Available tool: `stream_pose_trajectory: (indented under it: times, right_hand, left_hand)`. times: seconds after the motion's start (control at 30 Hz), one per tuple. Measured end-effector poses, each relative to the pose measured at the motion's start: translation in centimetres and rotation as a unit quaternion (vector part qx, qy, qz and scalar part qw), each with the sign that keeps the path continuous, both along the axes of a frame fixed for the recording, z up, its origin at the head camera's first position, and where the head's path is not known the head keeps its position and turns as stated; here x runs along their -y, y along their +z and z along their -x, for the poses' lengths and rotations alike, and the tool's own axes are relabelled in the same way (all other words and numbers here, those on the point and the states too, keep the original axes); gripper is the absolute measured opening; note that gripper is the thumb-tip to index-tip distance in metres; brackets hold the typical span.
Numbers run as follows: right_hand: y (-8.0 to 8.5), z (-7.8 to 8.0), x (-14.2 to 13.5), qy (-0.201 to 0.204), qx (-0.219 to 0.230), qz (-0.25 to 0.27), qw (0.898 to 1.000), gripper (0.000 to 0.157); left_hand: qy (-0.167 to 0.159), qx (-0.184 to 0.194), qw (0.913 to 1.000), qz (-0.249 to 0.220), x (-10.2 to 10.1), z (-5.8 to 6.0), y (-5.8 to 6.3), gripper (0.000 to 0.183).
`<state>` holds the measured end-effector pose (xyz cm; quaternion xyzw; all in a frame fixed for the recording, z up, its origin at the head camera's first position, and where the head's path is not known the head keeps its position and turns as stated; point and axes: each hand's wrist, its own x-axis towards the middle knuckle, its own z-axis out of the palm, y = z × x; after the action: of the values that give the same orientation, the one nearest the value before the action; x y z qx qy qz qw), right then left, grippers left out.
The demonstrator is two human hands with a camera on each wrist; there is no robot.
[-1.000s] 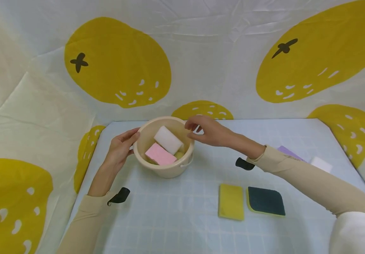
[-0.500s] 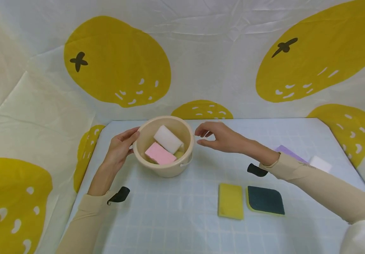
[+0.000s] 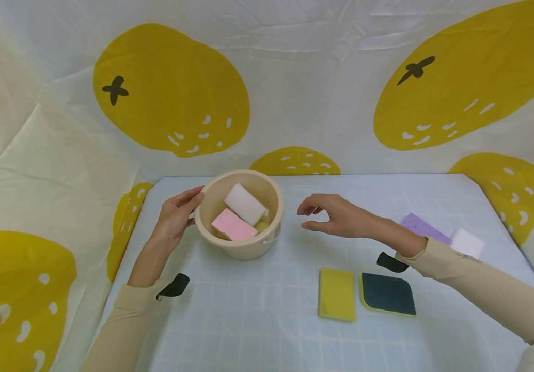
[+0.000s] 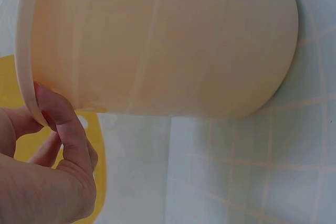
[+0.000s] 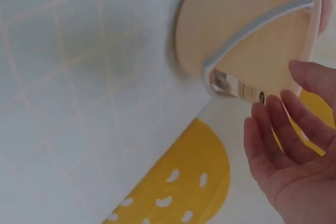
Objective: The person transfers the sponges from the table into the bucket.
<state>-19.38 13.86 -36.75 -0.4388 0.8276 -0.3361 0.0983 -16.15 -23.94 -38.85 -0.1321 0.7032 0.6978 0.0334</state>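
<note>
A cream bucket stands upright at the back left of the table, its handle hanging down against the side in the right wrist view. Inside it lie a white sponge, a pink sponge and a yellowish piece mostly hidden below them. My left hand pinches the bucket's rim on its left side, thumb and fingers on either side of the edge. Right of the bucket, my right hand hovers apart from it, fingers loosely bent with nothing in them.
Toward the front right lie a yellow sponge and a dark green scouring sponge side by side. Farther right, a purple sponge and a white block lie partly behind the right sleeve. Patterned cloth walls the table's back.
My right hand has drawn away from the bucket's right rim, moving right and toward me, uncovering more of the purple sponge. The left hand and the bucket stay put.
</note>
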Motion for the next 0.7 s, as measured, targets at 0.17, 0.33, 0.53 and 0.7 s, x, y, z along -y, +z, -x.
stream_pose_trajectory:
  times: [0.17, 0.33, 0.53, 0.7]
  right_hand:
    - [-0.6, -0.5, -0.8, 0.013, 0.009, -0.018, 1.0, 0.028]
    - [-1.5, -1.0, -1.4, 0.026, 0.026, -0.023, 0.999, 0.029]
    - [-2.8, -1.6, -1.9, 0.045, 0.051, -0.03, 0.997, 0.029]
    - [-3.7, -2.1, -2.1, 0.066, 0.07, -0.037, 0.995, 0.03]
  left_hand:
    - [0.001, 0.001, 1.0, 0.003, -0.1, 0.0, 0.1, 0.048]
    - [0.002, 0.0, 1.0, 0.002, -0.1, 0.0, 0.0, 0.049]
    - [0.002, -0.001, 1.0, 0.002, 0.0, 0.0, -0.1, 0.05]
    - [0.004, 0.002, 1.0, 0.007, -0.1, 0.1, -0.2, 0.05]
